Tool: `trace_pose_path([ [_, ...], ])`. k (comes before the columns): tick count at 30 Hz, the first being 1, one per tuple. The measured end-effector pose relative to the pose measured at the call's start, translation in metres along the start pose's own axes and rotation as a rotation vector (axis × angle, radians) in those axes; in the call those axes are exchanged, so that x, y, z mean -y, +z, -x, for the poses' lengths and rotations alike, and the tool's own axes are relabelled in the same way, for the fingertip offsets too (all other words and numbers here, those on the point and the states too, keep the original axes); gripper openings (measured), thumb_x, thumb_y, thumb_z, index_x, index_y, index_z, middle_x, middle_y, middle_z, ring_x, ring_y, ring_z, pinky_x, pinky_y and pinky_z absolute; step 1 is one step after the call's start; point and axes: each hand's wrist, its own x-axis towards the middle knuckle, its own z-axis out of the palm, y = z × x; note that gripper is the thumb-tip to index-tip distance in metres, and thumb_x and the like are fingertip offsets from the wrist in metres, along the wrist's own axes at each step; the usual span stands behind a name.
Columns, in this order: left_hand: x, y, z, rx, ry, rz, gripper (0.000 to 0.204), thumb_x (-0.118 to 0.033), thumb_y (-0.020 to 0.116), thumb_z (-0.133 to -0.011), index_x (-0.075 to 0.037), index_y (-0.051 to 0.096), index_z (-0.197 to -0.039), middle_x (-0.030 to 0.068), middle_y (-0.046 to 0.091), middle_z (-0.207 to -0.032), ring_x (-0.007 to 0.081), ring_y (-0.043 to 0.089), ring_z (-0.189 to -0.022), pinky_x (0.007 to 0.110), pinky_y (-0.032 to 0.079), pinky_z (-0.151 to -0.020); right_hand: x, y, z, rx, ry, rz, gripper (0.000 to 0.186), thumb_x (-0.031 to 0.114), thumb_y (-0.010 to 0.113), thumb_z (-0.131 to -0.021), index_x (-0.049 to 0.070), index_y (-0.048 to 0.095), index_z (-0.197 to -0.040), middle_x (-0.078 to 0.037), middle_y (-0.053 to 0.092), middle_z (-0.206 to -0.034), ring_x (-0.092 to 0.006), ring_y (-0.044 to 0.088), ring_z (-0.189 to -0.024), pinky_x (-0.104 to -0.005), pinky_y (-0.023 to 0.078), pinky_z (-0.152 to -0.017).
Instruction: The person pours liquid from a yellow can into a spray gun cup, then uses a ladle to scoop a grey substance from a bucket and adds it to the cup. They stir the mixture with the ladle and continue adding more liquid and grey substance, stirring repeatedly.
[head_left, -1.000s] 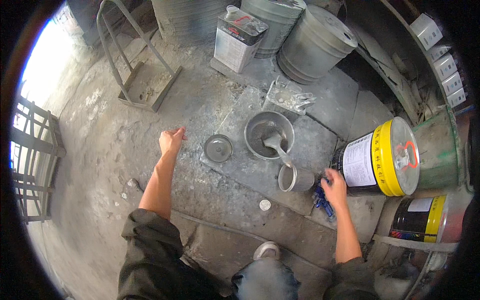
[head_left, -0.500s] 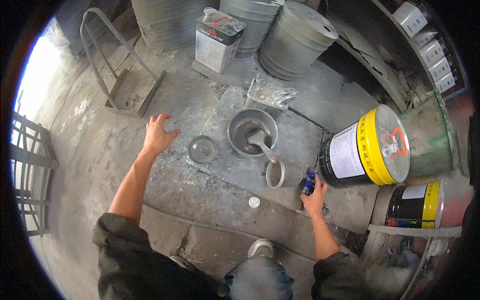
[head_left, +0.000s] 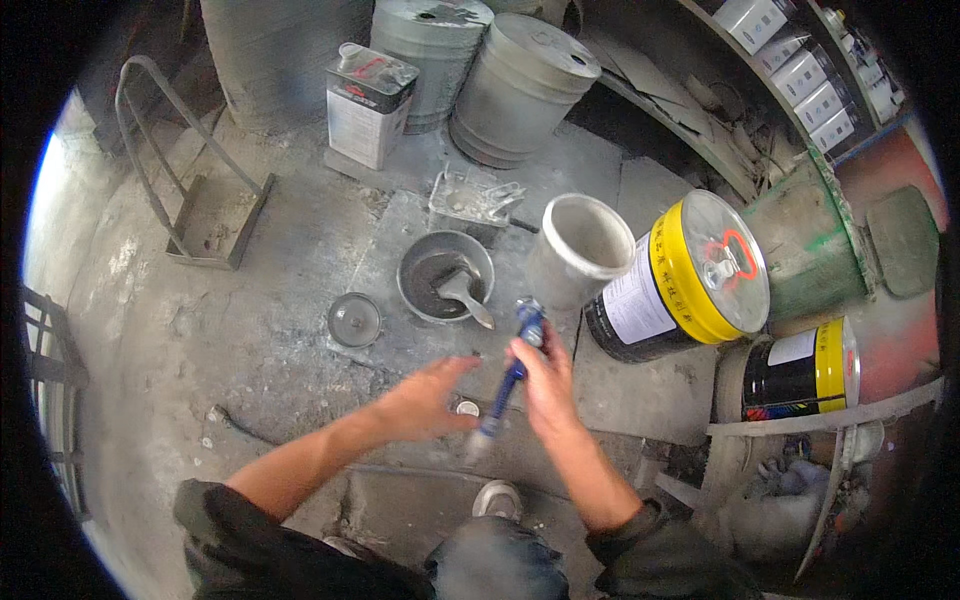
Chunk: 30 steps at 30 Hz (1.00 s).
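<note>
In my right hand (head_left: 545, 375) is a blue spray gun (head_left: 528, 325), gripped with the fingers wrapped round it. An uncovered grey cup (head_left: 575, 255) rises at the gun's far end, its mouth tipped up toward me; the joint between them is partly hidden. The gun's near end is smeared by motion. My left hand (head_left: 432, 400) hovers just left of the gun, fingers apart and holding nothing, slightly blurred. Beyond stands a metal bowl (head_left: 410, 290) of grey paint-like material, with a scraper (head_left: 460, 290) leaning in it. A round grey lid (head_left: 355, 320) lies left of the bowl.
A black-and-yellow pail (head_left: 630, 305) stands close right of the cup. Behind the bowl sits a crusted tray (head_left: 465, 205). A rectangular can (head_left: 370, 115) and drums (head_left: 525, 90) stand farther back. A hooped metal carrier (head_left: 205, 225) is at left, and a small pale disc (head_left: 467, 408) lies on the ground.
My right hand has lifted the spray gun and its cup off the ground, turning the cup upward. My left hand has come right, toward the gun. The whole view has shifted somewhat.
</note>
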Motion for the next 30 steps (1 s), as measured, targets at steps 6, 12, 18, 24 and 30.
trace_pose_path([
  [6, 0.004, -0.005, -0.013, -0.446, -0.4, 0.097, 0.03, -0.013, 0.06, -0.094, -0.003, 0.048, -0.119, 0.0289, 0.066, -0.095, 0.051, 0.063, -0.091, 0.057, 0.049, -0.074, 0.018, 0.074, 0.001, 0.27, -0.106, -0.185, 0.045, 0.004, 0.062, -0.093, -0.001, 0.051, -0.137, -0.006, 0.062, -0.115, -0.018, 0.063, -0.102, -0.0336, 0.052, -0.093],
  [12, 0.067, -0.038, -0.013, -0.618, -0.525, 0.212, 0.028, -0.021, 0.06, -0.099, -0.003, 0.056, -0.119, 0.008, 0.068, -0.079, 0.0174, 0.064, -0.065, 0.033, 0.051, -0.06, 0.025, -0.005, -0.059, 0.168, -0.708, 1.278, 0.038, 0.01, 0.072, -0.086, 0.013, 0.067, -0.123, -0.014, 0.065, -0.104, -0.0282, 0.067, -0.093, -0.0406, 0.055, -0.082],
  [18, 0.095, -0.046, -0.013, -0.561, -0.624, 0.355, 0.018, -0.019, 0.062, -0.095, -0.002, 0.06, -0.1, 0.0046, 0.067, -0.074, 0.0109, 0.061, -0.06, 0.029, 0.05, -0.054, -0.029, -0.004, -0.098, 0.43, -0.682, 1.165, 0.029, 0.021, 0.072, -0.088, 0.011, 0.069, -0.115, -0.012, 0.069, -0.094, -0.0278, 0.069, -0.087, -0.0425, 0.055, -0.076],
  [24, 0.11, -0.041, -0.012, -0.52, -0.629, 0.362, 0.016, -0.017, 0.063, -0.095, -0.002, 0.063, -0.1, 0.0036, 0.066, -0.073, 0.0092, 0.06, -0.058, 0.028, 0.049, -0.053, -0.032, 0.031, -0.134, 0.115, -0.454, 0.825, 0.027, 0.035, 0.075, -0.086, 0.009, 0.073, -0.094, -0.015, 0.072, -0.08, -0.0327, 0.07, -0.075, -0.0396, 0.054, -0.067],
  [30, 0.118, -0.037, -0.019, -0.538, -0.648, 0.409, 0.015, -0.015, 0.063, -0.094, -0.001, 0.063, -0.099, 0.0043, 0.067, -0.073, 0.0096, 0.061, -0.058, 0.028, 0.05, -0.052, -0.036, 0.028, -0.147, 0.034, -0.57, 0.844, 0.031, 0.036, 0.075, -0.085, 0.006, 0.069, -0.079, -0.014, 0.068, -0.069, -0.0358, 0.067, -0.066, -0.0425, 0.05, -0.059],
])
